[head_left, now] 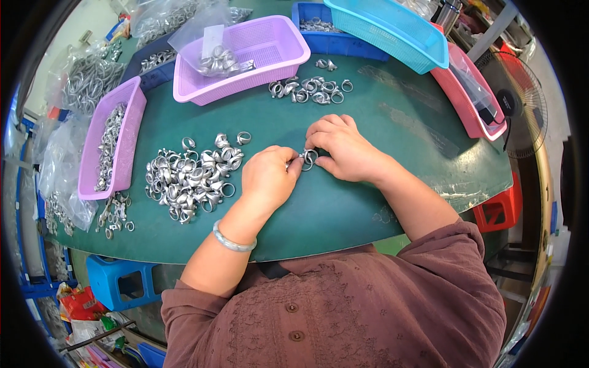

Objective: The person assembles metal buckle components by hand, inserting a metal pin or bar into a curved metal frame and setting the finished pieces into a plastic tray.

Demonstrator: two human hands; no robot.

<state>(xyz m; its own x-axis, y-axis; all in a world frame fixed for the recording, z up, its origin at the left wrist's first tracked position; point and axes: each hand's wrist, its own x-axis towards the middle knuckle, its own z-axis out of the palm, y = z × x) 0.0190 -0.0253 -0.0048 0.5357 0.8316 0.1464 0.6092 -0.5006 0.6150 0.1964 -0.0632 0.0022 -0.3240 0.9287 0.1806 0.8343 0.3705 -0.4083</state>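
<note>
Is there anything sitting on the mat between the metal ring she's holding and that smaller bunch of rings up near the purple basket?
Nothing visible does. Both the left hand and right hand pinch the metal ring, and only bare green mat lies between it and the small cluster of rings beside the purple basket.

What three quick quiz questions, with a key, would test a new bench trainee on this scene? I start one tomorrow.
1. True or false: both hands meet on one metal ring.
2. Which wrist wears the bangle?
3. The big ring pile lies: A) left of the hands, B) in the blue basket, C) on the fan.

Key: 1 true; 2 left; 3 A.
</note>
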